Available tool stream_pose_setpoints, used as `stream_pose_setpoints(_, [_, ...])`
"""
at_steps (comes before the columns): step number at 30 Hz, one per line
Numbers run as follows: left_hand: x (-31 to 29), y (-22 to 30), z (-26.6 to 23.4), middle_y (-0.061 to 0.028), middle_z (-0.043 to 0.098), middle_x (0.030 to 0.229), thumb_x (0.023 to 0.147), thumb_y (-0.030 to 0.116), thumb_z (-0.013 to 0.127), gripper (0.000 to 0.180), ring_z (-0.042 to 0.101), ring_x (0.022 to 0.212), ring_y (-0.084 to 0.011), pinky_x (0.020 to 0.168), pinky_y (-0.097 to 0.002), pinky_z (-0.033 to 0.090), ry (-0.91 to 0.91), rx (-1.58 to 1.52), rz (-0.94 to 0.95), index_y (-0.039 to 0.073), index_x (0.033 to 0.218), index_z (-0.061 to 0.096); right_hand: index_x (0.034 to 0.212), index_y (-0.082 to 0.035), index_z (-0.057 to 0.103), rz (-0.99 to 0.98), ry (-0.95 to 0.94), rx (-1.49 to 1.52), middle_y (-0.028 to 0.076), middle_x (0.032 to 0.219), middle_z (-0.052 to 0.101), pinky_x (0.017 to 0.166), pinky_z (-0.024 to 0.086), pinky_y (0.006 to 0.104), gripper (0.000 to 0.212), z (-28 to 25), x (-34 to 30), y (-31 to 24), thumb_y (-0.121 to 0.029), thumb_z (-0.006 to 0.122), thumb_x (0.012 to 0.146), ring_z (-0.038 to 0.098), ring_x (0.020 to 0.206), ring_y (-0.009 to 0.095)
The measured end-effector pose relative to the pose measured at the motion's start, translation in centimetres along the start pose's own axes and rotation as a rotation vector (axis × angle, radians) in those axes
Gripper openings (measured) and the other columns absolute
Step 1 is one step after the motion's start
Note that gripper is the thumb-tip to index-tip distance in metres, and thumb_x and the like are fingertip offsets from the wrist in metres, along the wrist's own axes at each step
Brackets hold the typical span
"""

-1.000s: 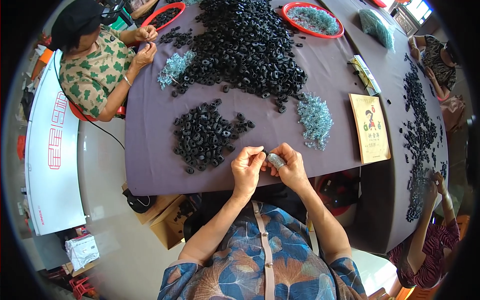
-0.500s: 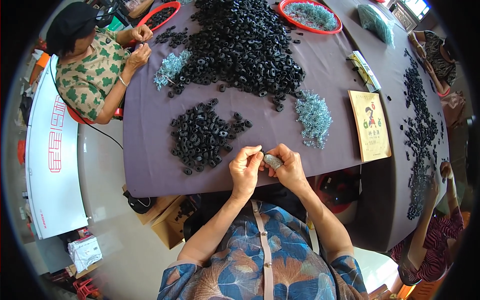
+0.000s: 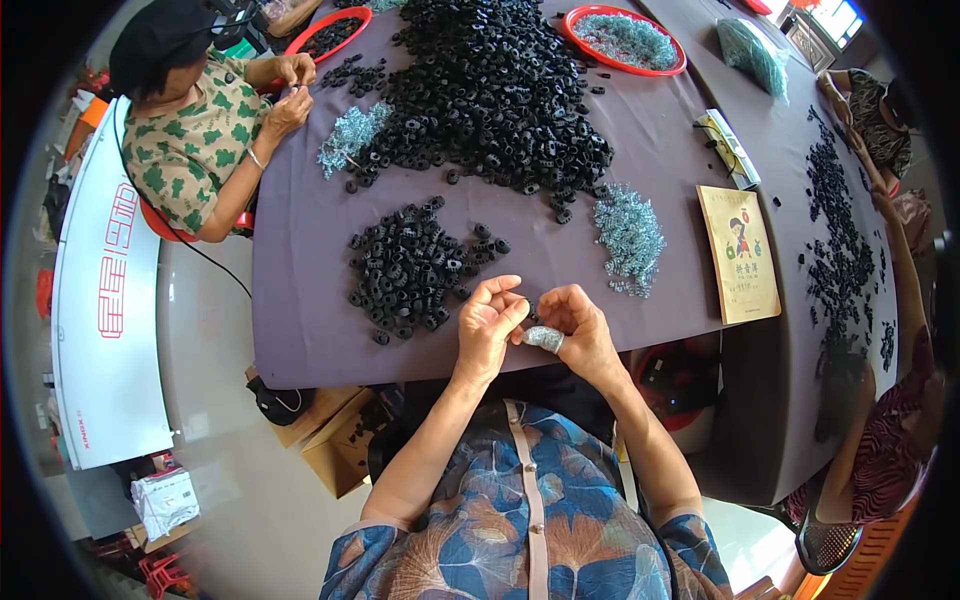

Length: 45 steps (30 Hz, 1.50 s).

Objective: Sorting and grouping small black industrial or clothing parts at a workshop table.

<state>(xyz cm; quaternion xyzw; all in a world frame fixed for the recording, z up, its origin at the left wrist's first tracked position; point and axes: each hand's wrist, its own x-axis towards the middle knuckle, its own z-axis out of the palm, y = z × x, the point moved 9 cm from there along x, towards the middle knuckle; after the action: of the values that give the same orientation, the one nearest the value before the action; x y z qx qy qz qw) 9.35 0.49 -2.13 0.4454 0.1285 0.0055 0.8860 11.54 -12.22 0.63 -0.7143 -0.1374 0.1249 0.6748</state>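
My left hand (image 3: 488,322) and my right hand (image 3: 578,325) meet at the near edge of a table covered in dark purple cloth (image 3: 310,320). Between their fingertips I pinch a small black ring part, mostly hidden by the fingers. A silvery wrap (image 3: 544,339) covers my right thumb. Just left of my hands lies a small pile of black rings (image 3: 408,270). To the right, a heap of small pale blue-silver pieces (image 3: 627,237) rests on the cloth.
A big mound of black rings (image 3: 490,90) fills the table's far middle. Red trays (image 3: 625,38) stand at the back. A person in a green patterned top (image 3: 195,140) works at the left; another sits at the right edge. A tan booklet (image 3: 738,252) lies right.
My hands stay at the table edge, fingers shifting slightly around the small part. The view has drifted a little; the person at the left keeps working with both hands.
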Motion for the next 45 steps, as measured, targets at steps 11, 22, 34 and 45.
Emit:
stream_pose_setpoints(11, [0.1, -0.3, 0.8, -0.0028, 0.061, 0.08, 0.083, 0.003, 0.063, 0.039, 0.052, 0.06, -0.0044, 0.049, -0.0176, 0.04, -0.095, 0.009, -0.095, 0.0, 0.119, 0.047, 0.101, -0.004, 0.062, -0.145, -0.098, -0.124, 0.003, 0.098, 0.053, 0.062, 0.044, 0.023, 0.039, 0.8, 0.6, -1.9, -0.008, 0.08, 0.066, 0.05, 0.071, 0.009])
stream_pose_setpoints(22, [0.1, -2.3, 2.3, -0.0048, 0.063, 0.092, 0.082, 0.013, 0.068, 0.045, 0.056, 0.068, -0.0072, 0.05, -0.0186, 0.041, -0.219, -0.316, -0.299, 0.005, 0.122, 0.05, 0.101, -0.005, 0.06, -0.079, -0.054, 0.291, -0.002, 0.095, 0.051, 0.069, 0.043, 0.0197, 0.041, 1.1, 0.7, -1.9, -0.007, 0.08, 0.066, 0.048, 0.08, 0.006])
stream_pose_setpoints(34, [0.0, -3.0, 1.8, -0.0097, 0.065, 0.094, 0.078, 0.009, 0.071, 0.047, 0.063, 0.089, -0.0185, 0.081, -0.0313, 0.052, -0.222, -0.393, -0.327, 0.005, 0.12, 0.05, 0.099, -0.005, 0.058, -0.066, -0.017, 0.236, -0.002, 0.086, 0.052, 0.07, 0.041, 0.0192, 0.031, 1.0, 0.6, -1.0, -0.011, 0.075, 0.073, 0.046, 0.077, 0.005])
stream_pose_setpoints(45, [-0.1, -3.3, 2.2, -0.0089, 0.063, 0.094, 0.077, 0.011, 0.072, 0.047, 0.062, 0.089, -0.0189, 0.078, -0.0312, 0.053, -0.2, -0.367, -0.297, 0.007, 0.118, 0.051, 0.093, -0.005, 0.057, -0.063, 0.023, 0.201, 0.0, 0.087, 0.06, 0.071, 0.042, 0.0232, 0.026, 0.6, 0.5, -0.4, -0.016, 0.072, 0.075, 0.052, 0.079, 0.008])
